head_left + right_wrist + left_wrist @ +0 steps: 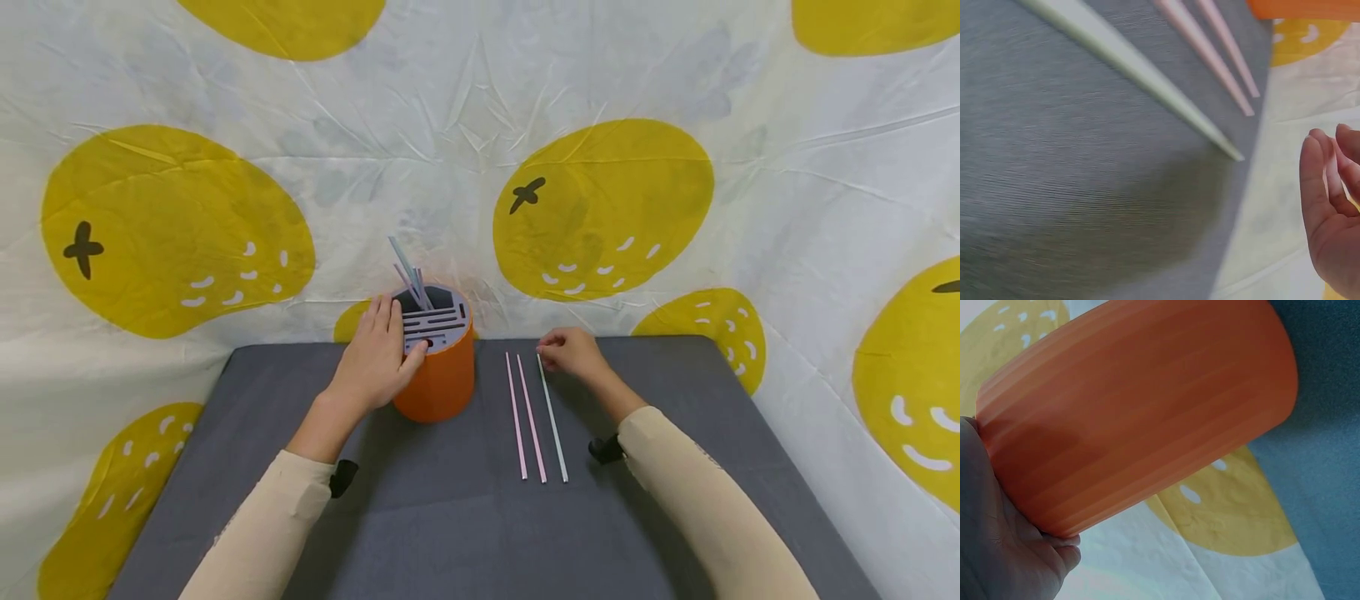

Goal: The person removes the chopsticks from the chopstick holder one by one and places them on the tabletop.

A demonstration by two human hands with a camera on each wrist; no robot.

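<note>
In the head view, my left hand [375,354] lies on the left side of the top of an orange knife and utensil holder [435,387], fingers straight over its grey slotted lid [442,325]. The left wrist view has this hand [1010,544] at the holder's top end. My right hand [572,353] is by the far end of a pale green chopstick [552,421], its fingers loosely bent. Seen from the right wrist, those fingers have nothing between them. Left of the green one lie two pink chopsticks [517,421], roughly parallel to it.
Several bluish and purple sticks [411,275] stand tilted in the holder's back opening. A dark grey cloth covers the table [450,533]. Behind its far edge hangs a white curtain [420,108] with yellow fruit prints.
</note>
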